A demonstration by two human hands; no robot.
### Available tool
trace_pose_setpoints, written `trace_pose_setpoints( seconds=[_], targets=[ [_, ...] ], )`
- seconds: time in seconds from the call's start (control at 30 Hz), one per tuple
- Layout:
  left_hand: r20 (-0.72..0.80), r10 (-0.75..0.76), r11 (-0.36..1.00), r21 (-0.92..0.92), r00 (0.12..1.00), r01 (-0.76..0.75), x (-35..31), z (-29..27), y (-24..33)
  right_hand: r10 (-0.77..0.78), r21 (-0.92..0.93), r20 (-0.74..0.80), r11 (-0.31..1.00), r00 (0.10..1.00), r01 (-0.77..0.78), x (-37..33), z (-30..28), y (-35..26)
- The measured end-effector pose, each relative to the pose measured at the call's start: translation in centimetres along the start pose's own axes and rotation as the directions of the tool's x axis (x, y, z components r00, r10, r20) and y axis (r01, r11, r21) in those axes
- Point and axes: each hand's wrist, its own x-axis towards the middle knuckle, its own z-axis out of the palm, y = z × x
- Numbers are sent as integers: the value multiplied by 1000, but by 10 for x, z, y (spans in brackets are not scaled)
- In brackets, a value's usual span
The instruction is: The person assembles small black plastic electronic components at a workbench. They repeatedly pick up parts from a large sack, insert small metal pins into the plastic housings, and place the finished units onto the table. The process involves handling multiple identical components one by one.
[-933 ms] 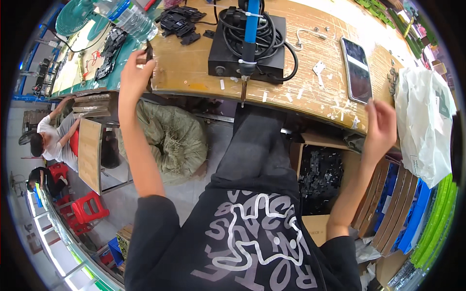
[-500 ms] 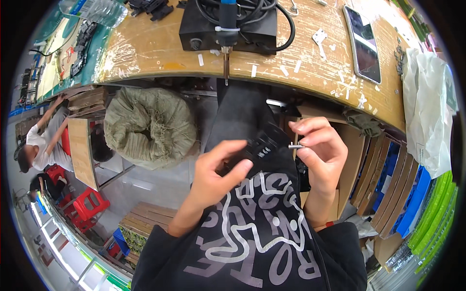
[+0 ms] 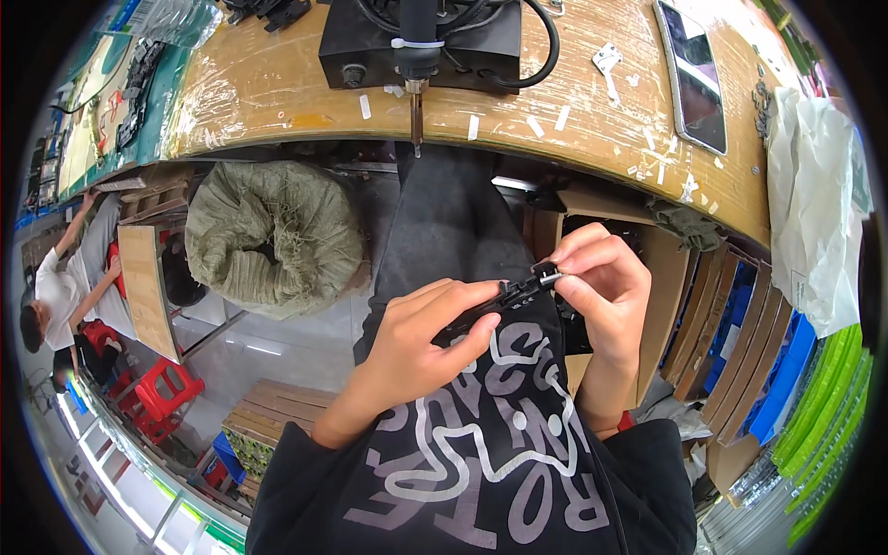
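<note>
Above my lap, my left hand [image 3: 418, 340] is closed on a dark plastic part [image 3: 518, 295], which is long and narrow with small raised details. My right hand [image 3: 606, 291] pinches a small silvery metal pin [image 3: 548, 280] between thumb and fingertips. The pin meets the far right end of the plastic part; whether it sits inside cannot be made out. Ahead of my hands, a soldering iron tip [image 3: 417, 120] points down past the table's front edge, away from both hands.
On the wooden table [image 3: 268, 92] stand a black box [image 3: 347, 51] with coiled cable and a phone [image 3: 696, 79]. A woven sack roll [image 3: 277, 236] lies at left below. Cardboard sheets [image 3: 721, 333] stand at right. A person [image 3: 69, 277] sits far left.
My right hand has brought the metal pin against the plastic part's end. My left hand has turned the part, which now lies lengthwise toward the right hand. The view has shifted slightly.
</note>
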Motion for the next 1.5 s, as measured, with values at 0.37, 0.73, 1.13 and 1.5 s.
trace_pose_setpoints(
  seconds=[0.37,0.73,1.13,1.5],
  targets=[
    [16,205,957,206,979,-204,4,4,-11,5,-216,-99,976,995,-27,-2,5,5],
    [601,-309,531,-534,737,658,15,-2,-46,-10,-242,149,969,989,47,-2,-9,20],
    [238,-494,536,-674,836,508,22,17,-52,86,-122,53,989,995,-79,15,-8,57],
    [-446,-495,793,-583,746,177,36,13,-34,523,294,377,715,764,-634,19,18,38]
  ],
)
